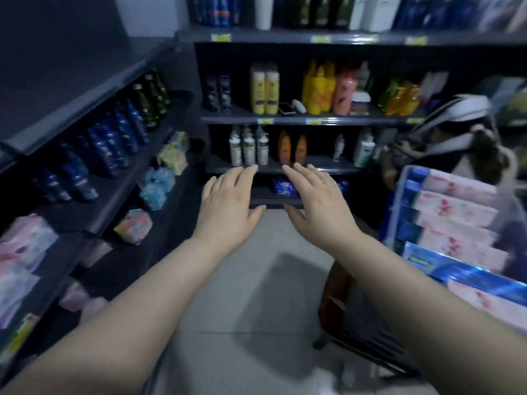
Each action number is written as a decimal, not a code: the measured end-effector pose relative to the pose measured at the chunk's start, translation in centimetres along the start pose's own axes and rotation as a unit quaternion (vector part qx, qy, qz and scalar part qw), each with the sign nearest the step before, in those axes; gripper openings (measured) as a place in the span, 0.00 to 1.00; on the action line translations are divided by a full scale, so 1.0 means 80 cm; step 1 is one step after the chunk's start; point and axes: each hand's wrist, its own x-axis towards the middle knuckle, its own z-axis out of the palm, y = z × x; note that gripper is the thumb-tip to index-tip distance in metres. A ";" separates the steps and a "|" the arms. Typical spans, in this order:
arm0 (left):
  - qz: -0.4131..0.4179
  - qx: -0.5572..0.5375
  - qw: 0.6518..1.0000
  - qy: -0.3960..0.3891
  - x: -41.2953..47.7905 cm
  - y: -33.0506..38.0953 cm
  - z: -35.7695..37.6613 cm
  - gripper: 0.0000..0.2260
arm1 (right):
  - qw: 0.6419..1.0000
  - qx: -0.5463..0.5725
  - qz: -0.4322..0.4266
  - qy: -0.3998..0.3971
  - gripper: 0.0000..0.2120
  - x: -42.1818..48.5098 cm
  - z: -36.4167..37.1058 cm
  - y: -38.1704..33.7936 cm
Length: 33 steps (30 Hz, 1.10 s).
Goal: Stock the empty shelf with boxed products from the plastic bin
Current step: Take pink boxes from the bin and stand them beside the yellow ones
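Fingers (pixel 243 173) straight and a little spread on the left hand (pixel 228 201), palm down, holding nothing. Right hand (pixel 316 201) just the same: flat, palm down, nothing in it. Both up in the air, side by side, not touching, over the grey floor (pixel 242 295). Fingertips in line with the front edge of a low dark shelf (pixel 336 164) with white bottles (pixel 248 146) and orange bottles (pixel 291 149). Off to the right, near the right arm, the plastic bin (pixel 395 212) — packed with pink and white boxes (pixel 456 213) in a row. Under it, a dark stool (pixel 356 323). On the left, more shelves — blue bottles (pixel 108 149), soft pink packs (pixel 25 243). All a bit blurry.
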 end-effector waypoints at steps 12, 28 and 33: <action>0.144 -0.099 0.975 -0.139 0.019 0.306 0.168 0.31 | 0.968 -0.070 0.241 -0.010 0.30 -0.237 -0.102 0.294; 0.159 -0.122 0.954 -0.224 0.085 0.393 0.285 0.23 | 0.933 -0.068 0.342 -0.085 0.26 -0.248 -0.087 0.422; 0.163 -0.133 0.944 -0.254 0.068 0.390 0.298 0.22 | 0.928 -0.049 0.350 -0.118 0.30 -0.245 -0.085 0.420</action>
